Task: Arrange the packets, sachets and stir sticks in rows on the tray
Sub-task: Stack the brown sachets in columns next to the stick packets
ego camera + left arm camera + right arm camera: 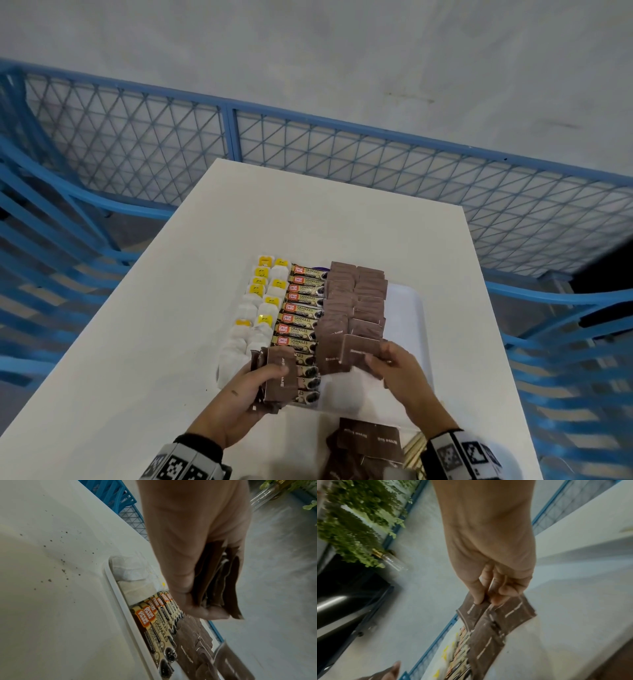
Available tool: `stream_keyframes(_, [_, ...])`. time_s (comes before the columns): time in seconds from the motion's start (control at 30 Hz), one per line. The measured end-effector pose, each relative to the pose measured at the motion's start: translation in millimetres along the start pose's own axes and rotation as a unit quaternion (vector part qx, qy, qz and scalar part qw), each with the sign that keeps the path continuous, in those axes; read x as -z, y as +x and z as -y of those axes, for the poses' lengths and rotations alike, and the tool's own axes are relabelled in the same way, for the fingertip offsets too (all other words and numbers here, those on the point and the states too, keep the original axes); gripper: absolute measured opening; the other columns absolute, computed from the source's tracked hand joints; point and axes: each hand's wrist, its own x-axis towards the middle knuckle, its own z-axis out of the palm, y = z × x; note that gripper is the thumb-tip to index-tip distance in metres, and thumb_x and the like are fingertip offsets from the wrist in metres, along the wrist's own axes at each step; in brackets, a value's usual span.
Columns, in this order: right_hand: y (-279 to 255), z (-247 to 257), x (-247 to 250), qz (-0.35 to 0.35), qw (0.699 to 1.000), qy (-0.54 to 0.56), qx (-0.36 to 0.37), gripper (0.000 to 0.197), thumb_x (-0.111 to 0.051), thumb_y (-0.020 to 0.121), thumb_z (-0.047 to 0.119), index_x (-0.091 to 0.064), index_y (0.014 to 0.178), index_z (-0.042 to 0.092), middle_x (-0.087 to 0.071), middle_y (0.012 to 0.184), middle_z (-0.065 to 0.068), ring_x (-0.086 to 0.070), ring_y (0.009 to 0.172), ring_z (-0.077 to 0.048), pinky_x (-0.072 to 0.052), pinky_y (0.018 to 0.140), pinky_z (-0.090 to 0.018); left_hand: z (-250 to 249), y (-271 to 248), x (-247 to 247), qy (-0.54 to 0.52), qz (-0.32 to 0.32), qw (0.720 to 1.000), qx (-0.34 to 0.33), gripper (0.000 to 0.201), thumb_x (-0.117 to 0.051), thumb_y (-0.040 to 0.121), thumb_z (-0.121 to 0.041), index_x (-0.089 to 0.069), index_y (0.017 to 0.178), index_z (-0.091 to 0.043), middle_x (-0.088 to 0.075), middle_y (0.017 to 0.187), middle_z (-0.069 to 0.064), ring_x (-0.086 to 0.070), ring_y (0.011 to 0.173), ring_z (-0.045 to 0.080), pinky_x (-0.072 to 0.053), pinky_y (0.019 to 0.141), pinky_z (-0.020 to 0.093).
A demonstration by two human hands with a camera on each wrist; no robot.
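Left hand (253, 387) fingers clutch a stack of flat brown sachets (279, 378); right hand (394, 368) fingers pinch one brown sachet (361, 349) at the white tray's (416, 308) six o'clock edge.

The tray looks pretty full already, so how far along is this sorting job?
Well along. On the tray the tea bags, coffee sticks and two rows of brown sugar sachets are already laid. The left hand grips a stack of sachets; the right hand places one. Left: the loose sachets and stir sticks near the table's front edge.
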Motion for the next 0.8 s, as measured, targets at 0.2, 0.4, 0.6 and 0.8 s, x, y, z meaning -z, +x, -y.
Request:
stream_keyframes(0.2, [13.1,-28.2,11.1,-0.082,0.991,-0.053,-0.086,0.009,-0.063,0.084,0.009,-0.055,0.087,0.008,-0.062,0.073,-0.005,-0.053,0.060,-0.016,-0.042,0.055,-0.024,1.4,3.0,-0.3,0.005,-0.005,1.000,-0.003,0.040,-0.066,0.072,-0.009,-0.064,0.111,-0.013,-0.068,0.087,0.016,-0.062,0.062,0.019,-0.041,0.045,0.021])
stream_keyframes(0.4, [16.3,-34.2,-0.1,-0.098,0.988,-0.048,-0.108,0.026,-0.069,0.080,0.013,-0.047,0.093,0.010,-0.063,0.081,-0.009,-0.055,0.050,-0.015,-0.044,0.048,-0.021,-0.4,0.7,0.0,-0.002,-0.007,1.000,-0.002,0.042,-0.067,0.072,-0.009,-0.063,0.114,-0.013,-0.071,0.089,0.012,-0.065,0.073,0.023,-0.041,0.048,0.023])
stream_keyframes(0.6, [26.4,-31.4,-1.0,-0.104,0.985,-0.120,-0.072,0.014,-0.068,0.079,0.012,-0.054,0.077,0.012,-0.061,0.083,-0.007,-0.056,0.072,-0.021,-0.049,0.067,-0.033,-1.7,-1.0,-0.2,-0.006,-0.012,1.000,-0.002,0.048,-0.065,0.064,-0.015,-0.064,0.112,-0.014,-0.071,0.092,0.013,-0.065,0.078,0.025,-0.043,0.048,0.024])
stream_keyframes(0.8, [31.3,-28.3,-2.3,-0.104,0.987,-0.111,-0.051,0.018,-0.069,0.079,0.014,-0.051,0.080,0.012,-0.060,0.077,-0.002,-0.061,0.079,-0.027,-0.054,0.074,-0.039,0.2,0.3,0.8,-0.014,-0.013,1.000,-0.004,0.040,-0.067,0.075,-0.006,-0.062,0.115,-0.009,-0.070,0.090,0.016,-0.063,0.079,0.028,-0.044,0.047,0.024])
